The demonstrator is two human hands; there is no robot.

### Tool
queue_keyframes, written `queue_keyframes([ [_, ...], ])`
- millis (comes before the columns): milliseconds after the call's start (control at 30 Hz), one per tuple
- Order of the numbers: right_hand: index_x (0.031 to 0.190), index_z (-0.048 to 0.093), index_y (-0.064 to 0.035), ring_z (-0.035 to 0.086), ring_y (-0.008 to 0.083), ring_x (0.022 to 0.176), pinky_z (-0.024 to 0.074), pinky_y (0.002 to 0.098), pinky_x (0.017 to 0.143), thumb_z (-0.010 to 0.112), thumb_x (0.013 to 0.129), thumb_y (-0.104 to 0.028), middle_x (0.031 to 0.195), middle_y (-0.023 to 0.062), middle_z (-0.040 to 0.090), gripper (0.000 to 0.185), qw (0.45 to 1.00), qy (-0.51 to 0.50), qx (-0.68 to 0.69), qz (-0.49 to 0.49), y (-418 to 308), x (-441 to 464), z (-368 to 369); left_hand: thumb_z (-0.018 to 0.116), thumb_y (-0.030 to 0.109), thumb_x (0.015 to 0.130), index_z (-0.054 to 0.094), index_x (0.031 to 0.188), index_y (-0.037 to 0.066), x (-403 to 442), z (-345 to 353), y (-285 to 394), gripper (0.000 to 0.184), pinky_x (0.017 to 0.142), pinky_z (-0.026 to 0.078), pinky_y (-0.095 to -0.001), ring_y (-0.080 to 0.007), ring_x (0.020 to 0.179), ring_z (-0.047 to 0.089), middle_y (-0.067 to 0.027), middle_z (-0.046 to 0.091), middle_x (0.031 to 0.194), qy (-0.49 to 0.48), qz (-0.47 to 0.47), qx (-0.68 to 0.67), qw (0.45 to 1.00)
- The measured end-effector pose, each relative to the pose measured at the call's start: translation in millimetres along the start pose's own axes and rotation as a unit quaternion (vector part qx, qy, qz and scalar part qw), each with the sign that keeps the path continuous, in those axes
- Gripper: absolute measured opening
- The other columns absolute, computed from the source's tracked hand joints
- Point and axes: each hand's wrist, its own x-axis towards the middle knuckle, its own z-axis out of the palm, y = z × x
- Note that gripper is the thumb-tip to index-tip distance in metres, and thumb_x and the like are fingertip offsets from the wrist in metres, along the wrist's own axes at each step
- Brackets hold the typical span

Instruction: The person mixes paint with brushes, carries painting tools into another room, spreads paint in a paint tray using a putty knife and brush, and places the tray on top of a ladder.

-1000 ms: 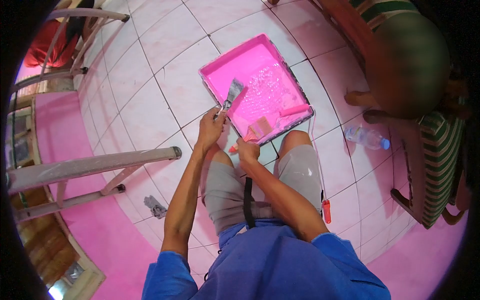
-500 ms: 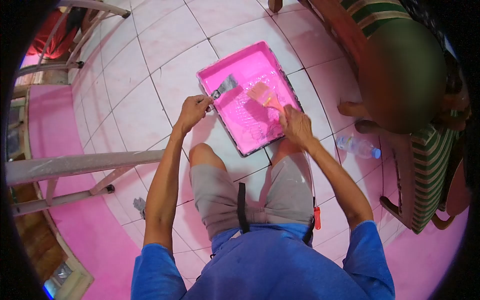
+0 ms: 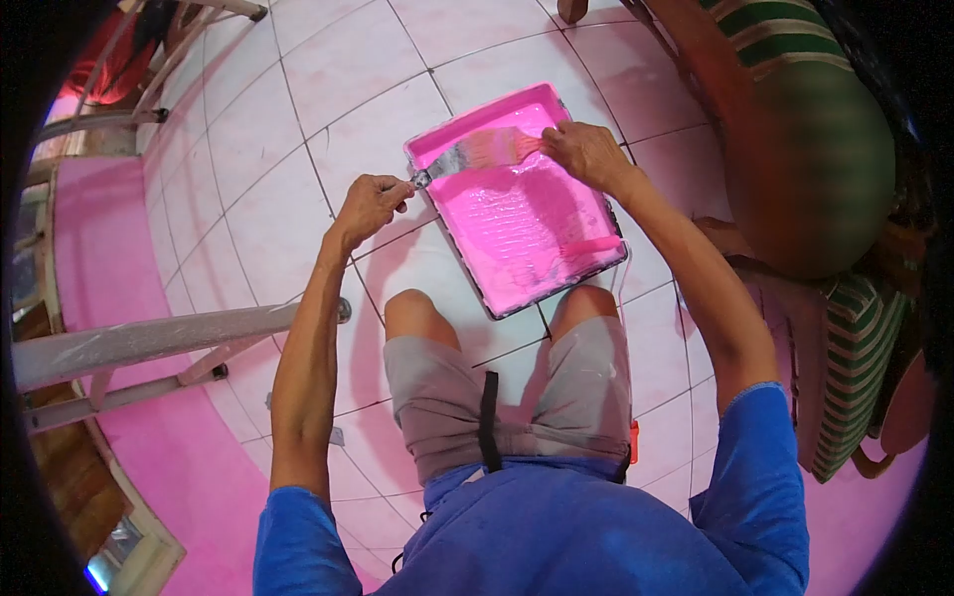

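Note:
My left hand (image 3: 374,209) is closed on the handle end of a putty knife (image 3: 450,163) whose grey blade reaches over the far left part of a pink paint tray (image 3: 545,97). My right hand (image 3: 588,156) grips a wide paintbrush (image 3: 505,147) near its ferrule, above the tray's far right side. The brush's paint-smeared bristles point left and overlap the blade; they appear to touch it. Wet pink paint (image 3: 502,214) coats the ribbed tray floor. A pink-handled tool (image 3: 591,244) lies across the tray's near right corner, its head hard to make out.
The tray rests on pale tiles (image 3: 368,99) in front of my knees. A metal ladder-like frame (image 3: 179,338) extends in from the left. On the right stands a wooden chair with a striped green cushion (image 3: 860,358). A red handle (image 3: 634,442) hangs beside my right thigh.
My right hand has carried the paintbrush up and leftward from the middle of the tray to the putty knife blade. My left hand has stayed nearly in place. The pink-handled tool now shows.

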Motion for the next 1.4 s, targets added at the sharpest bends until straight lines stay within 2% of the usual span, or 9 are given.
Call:
queue_keyframes([
  [67, 0.096, 0.057, -0.006, 0.062, 0.0334, 0.08, 0.0494, 0.0458, 0.068, 0.046, 0.093, -0.03, 0.085, 0.0137, 0.061, 0.027, 0.999, -0.027, 0.0, 0.025, 9, 0, 8, 0.057, 0.031, 0.089, 0.069, 0.087, -0.003, 0, 0, -6, 0.036, 0.059, 0.045, -0.029, -0.0131, 0.062, 0.055, -0.0087, 0.063, 0.067, 0.015, -0.028, -0.008, 0.999],
  [200, 0.095, 0.059, -0.0054, 0.062, 0.0351, 0.078, 0.0497, 0.0465, 0.068, 0.048, 0.092, -0.032, 0.085, 0.017, 0.06, 0.029, 0.997, -0.033, -0.007, 0.072, 27, -18, 27, 0.057, 0.032, 0.089, 0.069, 0.088, -0.002, -6, 3, -10, 0.036, 0.058, 0.045, -0.0292, -0.0139, 0.06, 0.054, -0.0092, 0.063, 0.066, 0.026, -0.009, -0.045, 0.999],
  [300, 0.094, 0.059, -0.0046, 0.062, 0.0352, 0.078, 0.0495, 0.0463, 0.068, 0.049, 0.092, -0.033, 0.085, 0.0169, 0.06, 0.03, 0.992, -0.025, 0.013, 0.124, 22, -37, 28, 0.057, 0.032, 0.09, 0.069, 0.091, 0.0, -6, 6, -13, 0.034, 0.059, 0.045, -0.0305, -0.0152, 0.061, 0.056, -0.0106, 0.063, 0.067, 0.045, -0.012, 0.027, 0.999],
  [500, 0.101, 0.061, -0.0052, 0.061, 0.0337, 0.083, 0.0493, 0.0447, 0.071, 0.052, 0.092, -0.032, 0.089, 0.0149, 0.059, 0.03, 0.987, -0.028, 0.029, 0.157, 15, -66, 19, 0.06, 0.032, 0.089, 0.067, 0.099, 0.001, -19, 35, -7, 0.033, 0.065, 0.047, -0.0314, -0.0176, 0.066, 0.057, -0.0096, 0.061, 0.071, 0.155, 0.078, 0.043, 0.984],
  [667, 0.102, 0.06, -0.0062, 0.06, 0.032, 0.083, 0.0493, 0.0428, 0.07, 0.054, 0.091, -0.031, 0.086, 0.0122, 0.058, 0.028, 0.993, 0.033, 0.068, 0.092, 10, -77, -11, 0.067, 0.023, 0.084, 0.066, 0.102, 0.005, -22, 42, -7, 0.026, 0.07, 0.047, -0.0343, -0.025, 0.079, 0.06, -0.0131, 0.061, 0.089, 0.209, 0.168, 0.146, 0.952],
  [967, 0.095, 0.059, -0.0044, 0.059, 0.0306, 0.078, 0.0476, 0.0417, 0.066, 0.06, 0.087, -0.024, 0.084, 0.012, 0.057, 0.021, 0.997, 0.002, 0.074, -0.023, -18, -27, -32, 0.068, 0.016, 0.082, 0.064, 0.103, 0.005, -28, 42, 2, 0.024, 0.069, 0.047, -0.0348, -0.0248, 0.078, 0.059, -0.0112, 0.059, 0.089, 0.178, 0.204, 0.141, 0.952],
  [1100, 0.092, 0.059, -0.0053, 0.06, 0.0322, 0.078, 0.0493, 0.0434, 0.068, 0.055, 0.088, -0.025, 0.083, 0.0139, 0.058, 0.02, 0.999, -0.013, 0.041, -0.033, 5, -16, -8, 0.068, 0.015, 0.082, 0.064, 0.103, 0.005, -36, 39, 3, 0.024, 0.068, 0.047, -0.034, -0.024, 0.077, 0.059, -0.0111, 0.059, 0.088, 0.173, 0.211, 0.117, 0.955],
  [1333, 0.093, 0.061, -0.0039, 0.061, 0.0352, 0.083, 0.0483, 0.0468, 0.072, 0.048, 0.092, -0.034, 0.087, 0.0177, 0.062, 0.033, 0.994, -0.025, 0.008, 0.108, 39, -42, 22, 0.069, 0.016, 0.081, 0.065, 0.102, 0.003, -50, 49, -6, 0.025, 0.066, 0.047, -0.0348, -0.0238, 0.074, 0.059, -0.0111, 0.057, 0.085, 0.21, 0.158, 0.105, 0.959],
  [1400, 0.091, 0.063, -0.0023, 0.062, 0.0301, 0.074, 0.0485, 0.0431, 0.067, 0.047, 0.093, -0.039, 0.078, 0.0148, 0.063, 0.04, 0.979, -0.027, 0.067, 0.189, 34, -52, 21, 0.069, 0.017, 0.081, 0.065, 0.102, 0.003, -57, 63, -9, 0.026, 0.067, 0.047, -0.0354, -0.0246, 0.075, 0.058, -0.0116, 0.057, 0.085, 0.216, 0.147, 0.118, 0.958],
])
